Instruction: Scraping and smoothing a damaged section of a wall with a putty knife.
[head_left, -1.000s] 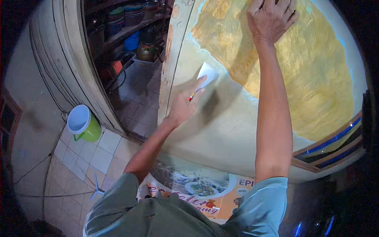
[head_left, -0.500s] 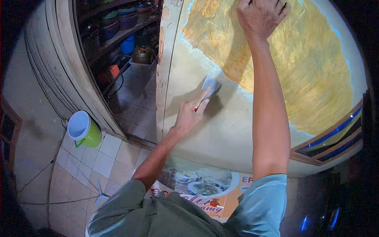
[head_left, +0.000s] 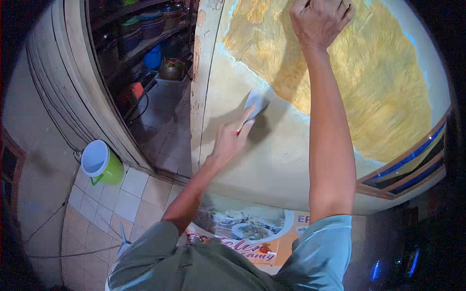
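Note:
My left hand [head_left: 230,140] is closed round the handle of a putty knife [head_left: 256,103]. Its broad metal blade points upward, against the pale wall [head_left: 272,155] just below the torn border of a yellowish-brown bare patch [head_left: 378,82]. A thin light-blue line of paint edges that patch. Higher up, my right hand [head_left: 321,24] is over the patch with its fingers curled in. The top of the picture cuts off part of it, and whatever it may hold is hidden.
A doorway on the left opens on shelves with stacked pots [head_left: 153,26]. A green bucket [head_left: 112,169] stands on the floor tiles beside the frame. Below the wall hangs a printed banner [head_left: 286,242]. A wood-framed window [head_left: 407,162] lies at right.
My left hand and the putty knife have shifted slightly left, with the blade still at the patch's lower border. My right hand stays in nearly the same place. The whole view has tilted a little.

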Tool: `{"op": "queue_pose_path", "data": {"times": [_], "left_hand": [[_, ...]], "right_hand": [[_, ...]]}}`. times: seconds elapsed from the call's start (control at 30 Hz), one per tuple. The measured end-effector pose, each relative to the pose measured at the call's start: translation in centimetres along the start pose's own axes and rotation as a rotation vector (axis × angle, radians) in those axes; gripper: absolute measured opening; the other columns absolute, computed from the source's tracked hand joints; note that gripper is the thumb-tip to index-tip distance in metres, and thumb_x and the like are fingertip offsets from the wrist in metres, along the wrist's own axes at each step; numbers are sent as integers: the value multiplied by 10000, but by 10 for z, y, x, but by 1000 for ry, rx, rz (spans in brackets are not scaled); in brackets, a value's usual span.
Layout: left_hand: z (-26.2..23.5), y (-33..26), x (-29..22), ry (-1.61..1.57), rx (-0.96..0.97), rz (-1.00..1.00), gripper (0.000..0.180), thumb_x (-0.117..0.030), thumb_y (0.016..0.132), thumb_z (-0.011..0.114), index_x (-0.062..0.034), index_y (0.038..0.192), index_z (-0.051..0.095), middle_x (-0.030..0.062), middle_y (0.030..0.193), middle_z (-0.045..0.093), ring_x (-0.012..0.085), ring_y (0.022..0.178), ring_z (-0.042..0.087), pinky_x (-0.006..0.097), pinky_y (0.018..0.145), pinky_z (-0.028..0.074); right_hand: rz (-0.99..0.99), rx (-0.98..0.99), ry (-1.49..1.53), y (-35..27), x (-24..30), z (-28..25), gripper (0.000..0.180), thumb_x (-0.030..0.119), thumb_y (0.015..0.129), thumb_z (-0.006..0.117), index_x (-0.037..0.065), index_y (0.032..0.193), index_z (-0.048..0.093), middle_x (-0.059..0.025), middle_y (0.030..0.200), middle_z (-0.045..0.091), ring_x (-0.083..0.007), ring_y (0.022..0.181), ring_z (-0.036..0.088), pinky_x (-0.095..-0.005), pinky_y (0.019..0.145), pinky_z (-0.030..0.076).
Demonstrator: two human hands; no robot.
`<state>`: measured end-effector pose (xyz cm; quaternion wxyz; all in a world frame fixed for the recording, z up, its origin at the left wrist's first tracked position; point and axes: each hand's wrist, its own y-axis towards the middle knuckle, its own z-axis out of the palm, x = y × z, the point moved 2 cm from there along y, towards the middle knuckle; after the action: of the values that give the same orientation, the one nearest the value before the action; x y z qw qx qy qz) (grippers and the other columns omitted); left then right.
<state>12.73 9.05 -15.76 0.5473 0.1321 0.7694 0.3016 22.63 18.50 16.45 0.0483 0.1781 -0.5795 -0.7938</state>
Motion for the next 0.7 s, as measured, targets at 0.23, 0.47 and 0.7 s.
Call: {"op": "queue_pose_path", "data": {"times": [0.23, 0.47, 0.7], "left_hand": [[-48, 16, 1, 10, -105, 89, 467, -163, 1043, 603, -224, 1504, 563, 168, 1240, 736, 95, 946, 640, 277, 812, 526], [-81, 69, -33, -48, -195, 100, 438, -175, 1019, 636, -137, 1455, 603, 239, 1309, 681, 248, 1137, 691, 378, 976, 513], [-59, 4, -4, -48, -105, -19, 432, -186, 1036, 617, -159, 1466, 594, 165, 1386, 662, 265, 1218, 673, 341, 986, 517]], "right_hand": [[-32, -29, -53, 5, -6, 2, 477, 213, 997, 567, 119, 1465, 573, -172, 1587, 438, -404, 1481, 366, -582, 1222, 239], [-34, -30, -81, 1, 3, 3, 470, 207, 995, 567, 109, 1455, 576, -181, 1569, 455, -404, 1471, 382, -571, 1221, 248], [-27, -15, -23, 13, -5, -6, 477, 210, 993, 567, 103, 1457, 571, -186, 1571, 448, -402, 1484, 361, -577, 1231, 233]]}}
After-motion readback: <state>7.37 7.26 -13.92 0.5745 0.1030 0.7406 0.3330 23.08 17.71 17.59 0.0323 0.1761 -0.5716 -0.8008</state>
